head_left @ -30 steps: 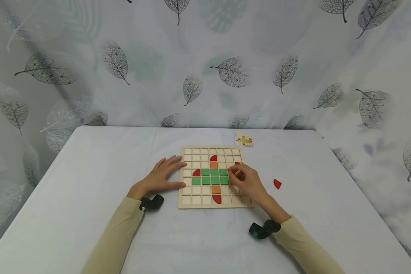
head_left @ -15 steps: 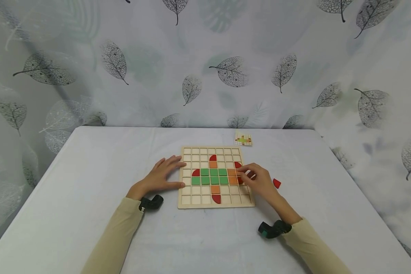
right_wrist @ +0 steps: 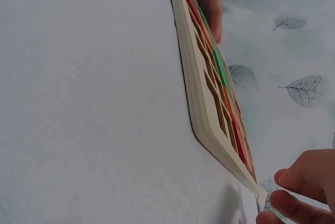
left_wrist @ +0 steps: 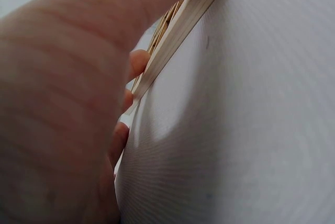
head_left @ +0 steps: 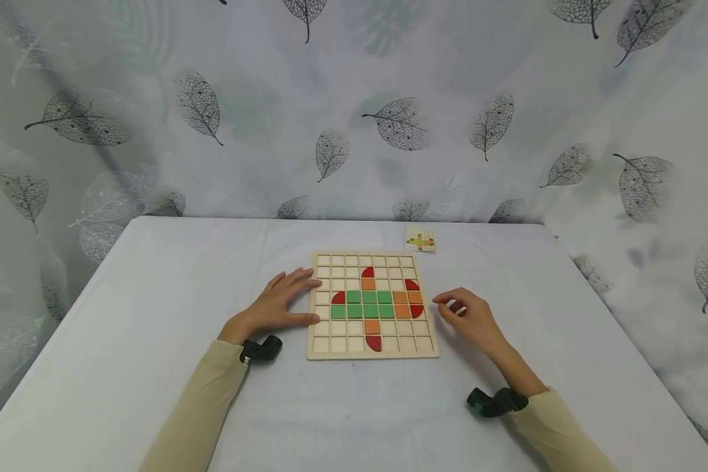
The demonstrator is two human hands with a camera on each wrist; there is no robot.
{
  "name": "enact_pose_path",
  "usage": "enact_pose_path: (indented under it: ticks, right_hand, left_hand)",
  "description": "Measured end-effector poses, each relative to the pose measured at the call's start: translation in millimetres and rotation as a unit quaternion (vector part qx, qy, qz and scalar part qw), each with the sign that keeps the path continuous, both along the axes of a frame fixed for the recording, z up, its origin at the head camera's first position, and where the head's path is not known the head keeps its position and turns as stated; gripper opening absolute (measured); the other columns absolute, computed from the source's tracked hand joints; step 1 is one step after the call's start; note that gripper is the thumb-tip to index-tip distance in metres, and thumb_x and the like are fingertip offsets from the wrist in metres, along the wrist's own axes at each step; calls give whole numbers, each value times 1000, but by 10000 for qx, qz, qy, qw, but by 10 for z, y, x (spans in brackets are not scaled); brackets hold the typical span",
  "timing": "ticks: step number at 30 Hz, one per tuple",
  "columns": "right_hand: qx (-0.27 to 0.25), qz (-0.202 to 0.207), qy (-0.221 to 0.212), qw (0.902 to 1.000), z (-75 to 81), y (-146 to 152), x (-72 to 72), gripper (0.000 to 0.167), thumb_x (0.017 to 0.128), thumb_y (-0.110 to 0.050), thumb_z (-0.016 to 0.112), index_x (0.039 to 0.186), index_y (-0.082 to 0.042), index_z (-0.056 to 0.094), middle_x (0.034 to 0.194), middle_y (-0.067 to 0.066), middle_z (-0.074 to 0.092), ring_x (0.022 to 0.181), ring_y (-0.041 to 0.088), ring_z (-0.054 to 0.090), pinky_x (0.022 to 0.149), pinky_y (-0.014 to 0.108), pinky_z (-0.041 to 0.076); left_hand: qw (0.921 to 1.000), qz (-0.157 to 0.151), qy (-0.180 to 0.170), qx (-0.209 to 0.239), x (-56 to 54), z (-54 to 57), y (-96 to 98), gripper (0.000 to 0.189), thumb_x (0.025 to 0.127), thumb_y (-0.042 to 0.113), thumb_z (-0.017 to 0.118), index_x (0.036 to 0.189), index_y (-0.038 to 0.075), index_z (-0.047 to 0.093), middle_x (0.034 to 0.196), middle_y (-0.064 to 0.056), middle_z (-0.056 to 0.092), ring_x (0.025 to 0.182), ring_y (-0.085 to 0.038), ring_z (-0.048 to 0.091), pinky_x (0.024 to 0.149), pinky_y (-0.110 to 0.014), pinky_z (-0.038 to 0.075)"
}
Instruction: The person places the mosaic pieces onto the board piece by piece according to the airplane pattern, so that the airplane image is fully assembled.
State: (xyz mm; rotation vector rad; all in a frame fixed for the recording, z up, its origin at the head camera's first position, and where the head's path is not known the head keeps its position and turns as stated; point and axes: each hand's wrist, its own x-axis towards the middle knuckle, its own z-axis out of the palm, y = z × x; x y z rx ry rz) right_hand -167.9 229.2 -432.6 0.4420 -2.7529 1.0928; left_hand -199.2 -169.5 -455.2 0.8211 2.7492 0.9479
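A square wooden grid board [head_left: 373, 358] lies on the white table in the head view. Green square tiles [head_left: 370, 311] run across its middle, with orange square tiles [head_left: 371, 326] and red quarter-round tiles [head_left: 373, 343] around them. My left hand [head_left: 274, 303] is spread at the board's left side, thumb and fingertips touching the edge; the left wrist view shows the thumb against the wooden rim. Just off the board's right edge, my right hand [head_left: 471, 320] hovers with loosely bent fingers. Between its fingertips nothing shows in the right wrist view. The loose red tile seen earlier is hidden now.
A small pattern card [head_left: 420, 240] lies behind the board at its back right corner. The white cloth table [head_left: 171, 275] stretches to both sides. A leaf-print curtain [head_left: 254, 118] hangs behind the table's far edge.
My right hand has moved right, off the board, uncovering the orange and red tiles on its right side. It now covers the spot of the loose red tile. My left hand stays put.
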Motion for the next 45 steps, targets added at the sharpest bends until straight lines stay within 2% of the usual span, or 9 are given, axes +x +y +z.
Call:
enact_pose_path:
  ticks: [4, 14, 18, 22, 28, 35, 41, 45]
  right_hand:
    - [74, -39, 83, 9999, 21, 82, 5, 13, 89, 0, 66, 99, -2, 72, 96, 12, 66, 76, 19, 58, 61, 22, 48]
    - [359, 1, -131, 9993, 58, 318, -22, 12, 88, 0, 67, 98, -2, 72, 97, 11, 65, 76, 17, 53, 62, 21, 47]
    - [456, 6, -142, 9989, 62, 400, -19, 11, 88, -1, 68, 99, -2, 72, 96, 12, 64, 74, 14, 51, 58, 21, 43]
    - [451, -122, -104, 9989, 81, 459, -1, 15, 85, 3, 68, 99, -1, 72, 99, 15, 63, 77, 19, 52, 56, 23, 40]
    - [440, -307, -494, 9973, 90, 506, 23, 25, 80, 10, 65, 102, 2, 70, 107, 21, 60, 85, 27, 54, 58, 24, 43]
    - [640, -183, -782, 9947, 55, 531, -14, 27, 78, 12, 64, 103, 4, 71, 108, 23, 58, 84, 26, 54, 59, 24, 45]
    - [695, -81, -908, 9934, 63, 513, -34, 22, 82, 5, 64, 103, 5, 72, 107, 22, 58, 86, 30, 59, 67, 32, 51]
    - [672, 88, -974, 9929, 78, 487, -22, 20, 85, 2, 66, 105, 3, 71, 105, 18, 59, 85, 25, 58, 68, 27, 50]
  left_hand:
    - [10000, 17, -14, -32, 1, 2, 2, 71, 83, 47, 73, 143, 18, 49, 158, -8, 29, 149, -29, 16, 120, -48, 4]
    - [10000, -1, 20, -97, 4, -5, 1, 71, 84, 49, 71, 143, 18, 48, 158, -9, 29, 149, -29, 16, 120, -48, 5]
    - [9998, 51, -67, -159, 4, 5, 3, 72, 84, 49, 72, 144, 20, 47, 159, -6, 27, 149, -27, 14, 121, -45, 3]
    - [9999, 41, -35, -126, 8, 14, 6, 71, 84, 49, 72, 144, 19, 48, 158, -8, 28, 149, -28, 15, 121, -46, 4]
    - [10000, -5, 32, -79, 7, 11, 7, 70, 84, 49, 72, 143, 17, 49, 158, -9, 29, 149, -30, 16, 120, -49, 5]
    - [10000, -18, 34, -28, -13, -12, -2, 69, 84, 47, 72, 142, 18, 49, 158, -9, 29, 148, -30, 17, 120, -50, 5]
    - [10000, -28, 15, -8, -9, 0, -1, 69, 84, 47, 72, 142, 17, 49, 157, -9, 29, 148, -30, 17, 120, -50, 4]
    - [10000, -17, 1, 2, -8, 3, 1, 69, 84, 47, 72, 142, 17, 49, 157, -9, 30, 148, -31, 17, 120, -51, 4]
